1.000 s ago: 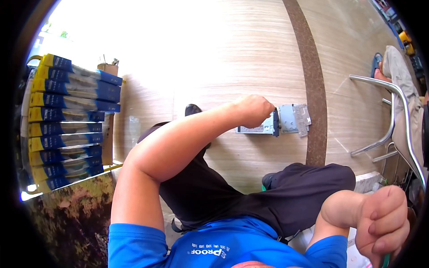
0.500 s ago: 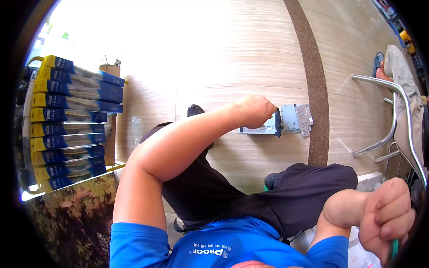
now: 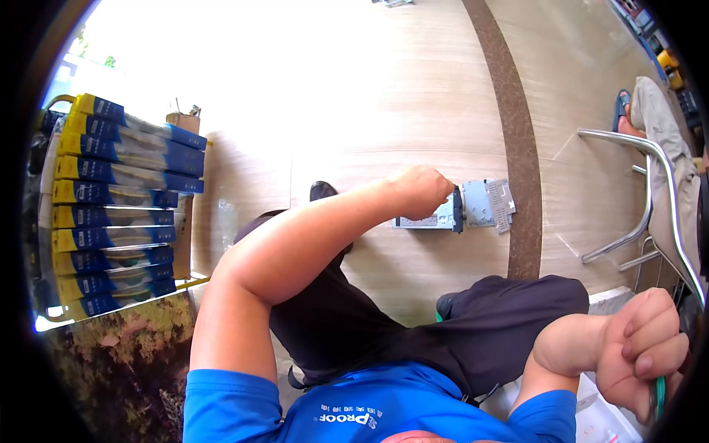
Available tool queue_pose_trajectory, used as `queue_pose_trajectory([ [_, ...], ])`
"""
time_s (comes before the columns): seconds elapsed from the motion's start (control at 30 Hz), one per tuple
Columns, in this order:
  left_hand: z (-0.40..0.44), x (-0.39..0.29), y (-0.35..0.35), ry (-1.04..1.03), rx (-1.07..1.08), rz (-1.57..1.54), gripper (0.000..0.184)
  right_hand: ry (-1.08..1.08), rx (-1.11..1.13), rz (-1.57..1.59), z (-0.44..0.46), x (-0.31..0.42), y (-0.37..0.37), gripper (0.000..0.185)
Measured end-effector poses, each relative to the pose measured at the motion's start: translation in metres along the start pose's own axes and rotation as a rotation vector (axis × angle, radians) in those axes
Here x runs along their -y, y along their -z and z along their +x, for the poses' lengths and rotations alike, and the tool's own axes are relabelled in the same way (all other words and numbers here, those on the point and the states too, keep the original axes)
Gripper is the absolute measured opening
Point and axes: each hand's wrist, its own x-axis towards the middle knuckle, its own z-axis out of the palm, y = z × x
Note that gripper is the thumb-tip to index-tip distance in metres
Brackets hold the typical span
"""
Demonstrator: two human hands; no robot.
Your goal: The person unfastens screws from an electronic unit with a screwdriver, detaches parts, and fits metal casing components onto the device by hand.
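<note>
A silver metal device (image 3: 448, 215) with a black edge strip lies on the floor, possibly an electronics chassis. My left hand (image 3: 419, 192) is closed on its upper part, and its fingertips hide what exactly they grip. A flat silver metal plate (image 3: 478, 204) and a perforated metal piece (image 3: 502, 203) adjoin the device's right side. At the lower right, my right hand (image 3: 641, 347) is raised in a fist around a slim green-handled tool (image 3: 660, 396), most of which is hidden.
Blue-and-yellow boxes (image 3: 114, 238) fill a rack at the left. A metal-framed chair (image 3: 653, 148) stands at the right, beside another person's leg (image 3: 659, 111). A white container (image 3: 602, 413) is under my right arm. Small metal parts (image 3: 393, 3) lie at the top edge.
The view has shifted slightly, bringing small parts in at the top edge. My left hand stays at the device, and more of the green tool shows below my right fist.
</note>
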Motion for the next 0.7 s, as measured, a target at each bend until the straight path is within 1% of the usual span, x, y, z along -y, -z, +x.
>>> queue_pose_trajectory([
  [0.1,-0.001,0.002,-0.001,-0.006,-0.011,-0.010,0.018,0.026,-0.045,-0.080,0.003,-0.003,-0.002,0.026],
  [0.2,-0.002,0.002,0.000,-0.031,-0.038,-0.007,0.017,-0.020,-0.022,-0.074,0.010,-0.009,-0.008,0.033],
  [0.27,-0.003,0.001,0.003,0.001,0.004,-0.030,0.015,-0.109,0.026,-0.091,0.013,-0.011,-0.006,0.041],
  [0.3,-0.001,0.003,-0.001,-0.020,-0.020,-0.032,0.013,-0.108,-0.029,-0.118,0.012,-0.016,-0.004,0.047],
  [0.33,-0.001,0.003,-0.001,-0.030,-0.026,-0.043,0.012,-0.093,-0.040,-0.188,0.013,-0.019,-0.009,0.046],
  [0.4,-0.001,0.003,-0.002,-0.045,-0.039,-0.043,0.017,-0.130,-0.065,-0.143,0.015,-0.019,-0.014,0.037],
  [0.43,-0.003,0.002,0.002,-0.055,-0.036,-0.028,0.021,-0.110,-0.112,-0.128,0.009,-0.022,-0.015,0.041],
  [0.47,-0.005,0.000,0.006,-0.085,-0.058,-0.018,0.021,-0.130,-0.064,-0.080,0.007,-0.021,-0.011,0.048],
  [0.53,-0.008,0.002,0.007,-0.056,-0.089,-0.033,0.022,-0.151,-0.093,-0.083,0.003,-0.024,-0.014,0.045],
  [0.67,-0.010,0.006,0.010,-0.083,-0.109,-0.019,0.023,-0.192,-0.095,-0.194,-0.005,-0.026,-0.010,0.036],
  [0.7,-0.013,0.005,0.012,-0.075,-0.107,-0.012,0.022,-0.187,-0.031,-0.252,-0.004,-0.027,-0.012,0.038],
])
